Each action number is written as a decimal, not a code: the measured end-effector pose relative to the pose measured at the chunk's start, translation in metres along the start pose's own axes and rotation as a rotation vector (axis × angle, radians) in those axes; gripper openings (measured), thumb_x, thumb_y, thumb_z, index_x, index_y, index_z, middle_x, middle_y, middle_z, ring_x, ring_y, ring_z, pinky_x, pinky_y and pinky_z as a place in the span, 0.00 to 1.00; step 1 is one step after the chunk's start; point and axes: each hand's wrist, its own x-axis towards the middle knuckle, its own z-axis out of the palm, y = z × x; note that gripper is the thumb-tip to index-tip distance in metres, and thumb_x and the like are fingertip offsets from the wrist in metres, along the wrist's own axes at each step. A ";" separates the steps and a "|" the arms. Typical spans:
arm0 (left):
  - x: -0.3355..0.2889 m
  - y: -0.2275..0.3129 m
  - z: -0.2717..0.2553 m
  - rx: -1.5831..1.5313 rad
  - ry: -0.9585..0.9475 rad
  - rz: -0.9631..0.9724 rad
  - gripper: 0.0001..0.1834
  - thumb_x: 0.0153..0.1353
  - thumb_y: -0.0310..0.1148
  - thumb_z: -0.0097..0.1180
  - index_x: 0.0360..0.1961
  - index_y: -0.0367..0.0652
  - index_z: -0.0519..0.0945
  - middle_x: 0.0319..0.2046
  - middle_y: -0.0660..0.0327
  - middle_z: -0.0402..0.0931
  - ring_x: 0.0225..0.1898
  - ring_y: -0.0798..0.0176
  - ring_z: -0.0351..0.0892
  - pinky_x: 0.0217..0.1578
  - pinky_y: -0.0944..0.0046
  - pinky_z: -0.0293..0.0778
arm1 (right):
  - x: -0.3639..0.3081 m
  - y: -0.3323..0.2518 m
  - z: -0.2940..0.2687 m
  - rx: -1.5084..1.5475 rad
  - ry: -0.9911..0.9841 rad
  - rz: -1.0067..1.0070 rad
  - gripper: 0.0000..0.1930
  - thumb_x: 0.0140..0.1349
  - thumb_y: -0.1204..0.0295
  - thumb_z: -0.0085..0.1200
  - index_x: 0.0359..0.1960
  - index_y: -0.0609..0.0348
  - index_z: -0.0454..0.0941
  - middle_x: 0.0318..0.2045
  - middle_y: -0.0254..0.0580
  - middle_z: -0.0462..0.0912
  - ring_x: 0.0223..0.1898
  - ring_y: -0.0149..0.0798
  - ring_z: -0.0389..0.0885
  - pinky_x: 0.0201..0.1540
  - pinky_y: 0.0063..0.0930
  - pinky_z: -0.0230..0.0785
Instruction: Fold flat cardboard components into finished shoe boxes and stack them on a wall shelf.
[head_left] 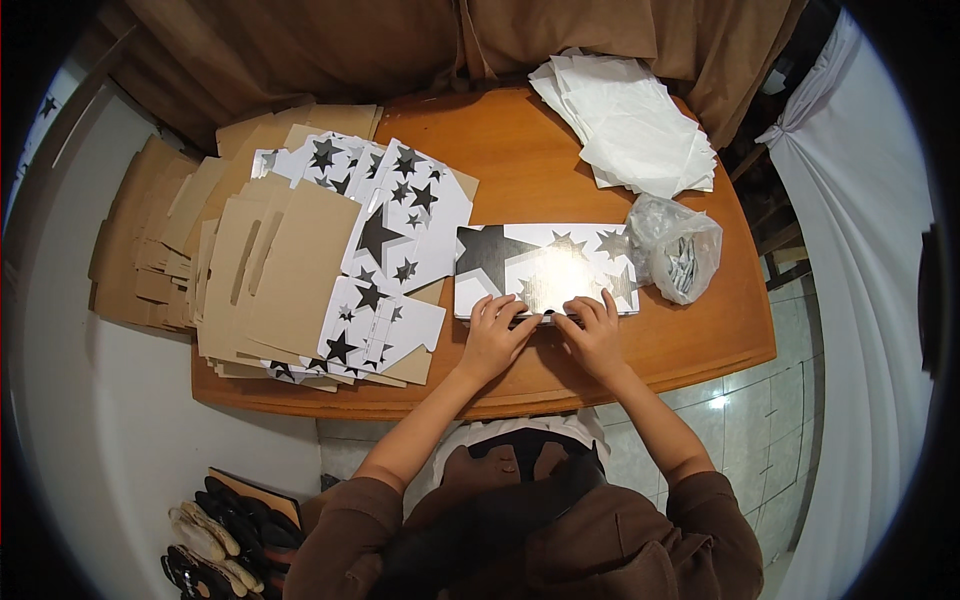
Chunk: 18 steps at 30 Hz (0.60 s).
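Note:
A shoebox-like cardboard box [545,265], white with black and grey stars, lies on the wooden table in front of me with its lid down. My left hand [492,335] holds its front edge left of the middle, fingertips on top and thumb toward a small dark notch. Right of that notch, my right hand [594,335] grips the same edge in a similar way, fingers slightly spread over the lid. Both thumbs point toward each other along the front side. The box's front face is mostly hidden by my hands.
Flat star-printed and brown cardboard blanks [290,270] are piled on the left. White paper sheets [635,130] lie at the back right. Beside the box's right end sits a clear plastic bag [680,250] of small packets. Shoes [235,535] stand below, left of the wooden table [700,350].

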 end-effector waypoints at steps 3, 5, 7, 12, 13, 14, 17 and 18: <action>0.002 -0.002 0.003 0.020 0.009 0.004 0.15 0.49 0.32 0.61 0.41 0.53 0.80 0.41 0.62 0.72 0.50 0.54 0.69 0.54 0.47 0.60 | 0.003 0.003 0.001 -0.007 0.014 -0.024 0.12 0.49 0.70 0.56 0.38 0.45 0.79 0.39 0.34 0.76 0.47 0.38 0.74 0.59 0.58 0.55; 0.000 0.000 0.005 0.025 0.012 0.003 0.14 0.51 0.32 0.59 0.41 0.53 0.80 0.41 0.62 0.72 0.50 0.55 0.70 0.54 0.47 0.60 | 0.001 0.003 0.003 -0.010 0.018 -0.042 0.12 0.49 0.70 0.56 0.38 0.46 0.79 0.38 0.35 0.76 0.46 0.38 0.75 0.59 0.58 0.56; -0.002 -0.002 0.008 0.075 0.026 0.047 0.13 0.50 0.31 0.59 0.40 0.52 0.80 0.40 0.62 0.72 0.50 0.54 0.70 0.53 0.47 0.62 | 0.000 0.002 0.004 -0.010 0.067 -0.079 0.12 0.49 0.70 0.55 0.38 0.48 0.79 0.37 0.36 0.77 0.45 0.38 0.75 0.58 0.58 0.58; -0.002 -0.003 0.016 0.102 0.099 0.100 0.09 0.50 0.30 0.58 0.35 0.49 0.80 0.40 0.62 0.73 0.49 0.54 0.71 0.52 0.47 0.64 | 0.000 0.002 0.004 -0.008 0.055 -0.080 0.12 0.49 0.70 0.55 0.39 0.49 0.79 0.38 0.36 0.77 0.45 0.38 0.75 0.57 0.58 0.59; -0.002 -0.004 0.017 0.103 0.118 0.114 0.08 0.50 0.30 0.58 0.34 0.49 0.79 0.39 0.62 0.73 0.49 0.54 0.71 0.52 0.47 0.65 | 0.000 0.002 0.004 -0.011 0.055 -0.084 0.12 0.50 0.70 0.55 0.39 0.49 0.79 0.38 0.36 0.77 0.45 0.39 0.75 0.57 0.58 0.60; -0.003 -0.004 0.018 0.103 0.117 0.115 0.08 0.50 0.30 0.58 0.34 0.49 0.79 0.39 0.62 0.73 0.49 0.54 0.71 0.52 0.47 0.65 | 0.001 0.002 0.004 -0.011 0.055 -0.083 0.12 0.50 0.70 0.55 0.39 0.49 0.79 0.38 0.36 0.77 0.45 0.39 0.75 0.57 0.58 0.60; -0.002 -0.005 0.019 0.107 0.133 0.136 0.06 0.51 0.29 0.58 0.32 0.48 0.79 0.38 0.62 0.73 0.49 0.54 0.72 0.52 0.47 0.65 | 0.002 0.001 0.004 -0.010 0.071 -0.097 0.12 0.49 0.71 0.55 0.38 0.50 0.79 0.38 0.37 0.77 0.45 0.39 0.75 0.57 0.58 0.60; -0.001 -0.004 0.019 0.098 0.138 0.127 0.07 0.50 0.29 0.58 0.32 0.47 0.79 0.39 0.62 0.73 0.49 0.54 0.72 0.51 0.47 0.65 | 0.001 0.001 0.005 0.001 0.079 -0.090 0.11 0.49 0.71 0.55 0.37 0.51 0.79 0.37 0.37 0.77 0.45 0.40 0.76 0.57 0.58 0.61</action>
